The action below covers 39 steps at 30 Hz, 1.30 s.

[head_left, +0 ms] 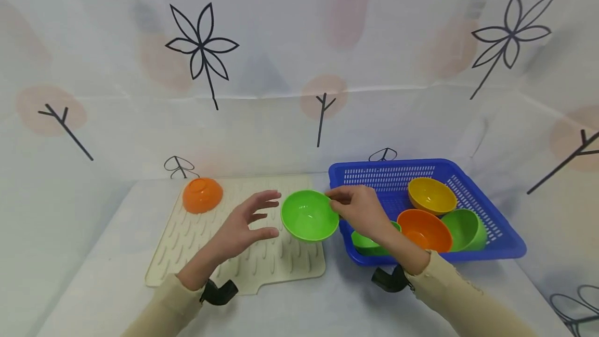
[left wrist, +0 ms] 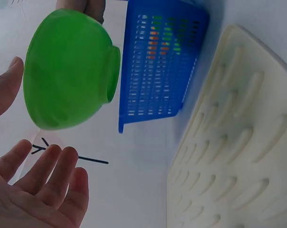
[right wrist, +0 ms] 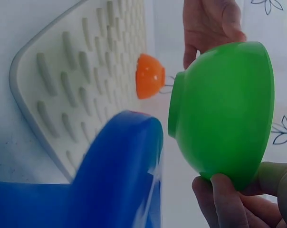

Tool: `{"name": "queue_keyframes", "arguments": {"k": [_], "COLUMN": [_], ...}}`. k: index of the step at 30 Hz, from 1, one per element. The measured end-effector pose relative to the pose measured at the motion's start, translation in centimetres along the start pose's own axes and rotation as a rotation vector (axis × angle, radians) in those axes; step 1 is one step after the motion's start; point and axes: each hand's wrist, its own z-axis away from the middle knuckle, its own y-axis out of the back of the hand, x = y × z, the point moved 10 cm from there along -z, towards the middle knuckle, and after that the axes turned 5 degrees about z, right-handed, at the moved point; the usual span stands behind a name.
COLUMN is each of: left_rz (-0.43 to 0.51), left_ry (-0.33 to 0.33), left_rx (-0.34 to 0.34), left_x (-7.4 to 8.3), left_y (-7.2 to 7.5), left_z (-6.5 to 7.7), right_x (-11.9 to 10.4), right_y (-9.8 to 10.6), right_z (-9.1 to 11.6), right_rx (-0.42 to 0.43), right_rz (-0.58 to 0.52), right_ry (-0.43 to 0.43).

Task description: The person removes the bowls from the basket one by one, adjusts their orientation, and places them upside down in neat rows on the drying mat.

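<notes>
A bright green bowl (head_left: 310, 216) is held in the air by my right hand (head_left: 362, 211), which pinches its right rim between thumb and fingers. In the right wrist view the bowl (right wrist: 224, 114) stands upright with its foot ring toward the drying mat. My left hand (head_left: 243, 225) is at the bowl's left side, fingers spread and thumb apart, with a gap to the rim in the left wrist view. Below lies a cream ridged drying mat (head_left: 234, 269). An orange bowl (head_left: 202, 195) rests upside down on the mat's far left corner.
A blue slotted basket (head_left: 496, 222) stands at the right, close to the mat. In it sit a yellow bowl (head_left: 431, 196), an orange bowl (head_left: 423, 230), a green bowl (head_left: 468, 230) and another green bowl (head_left: 367, 243) partly behind my right arm. A patterned cloth wall (head_left: 281, 66) rises behind.
</notes>
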Motion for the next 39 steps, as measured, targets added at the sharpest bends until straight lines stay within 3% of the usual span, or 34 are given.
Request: {"name": "queue_keyframes", "arguments": {"k": [7, 19, 32, 39], "left_rz": [0.029, 0.107, 0.102, 0.218], "left_ry": [0.028, 0.070, 0.093, 0.158], "left_rx": [-0.038, -0.058, -0.019, -0.038], "left_x": [-0.2, -1.1, -1.9, -3.0], "left_y": [-2.1, -3.4, -2.7, -2.2], "left_z": [-0.1, -0.3, -0.5, -0.2], "right_x": [0.0, 0.1, -0.3, -0.7], "right_y": [0.0, -0.3, -0.4, -0.6], "right_z": [0.1, 0.2, 0.2, 0.4], "right_rx": [-0.002, -0.020, -0.031, -0.023], "right_rz": [-0.009, -0.039, -0.153, -0.203], "right_ry": [-0.001, -0.026, -0.022, -0.006]}}
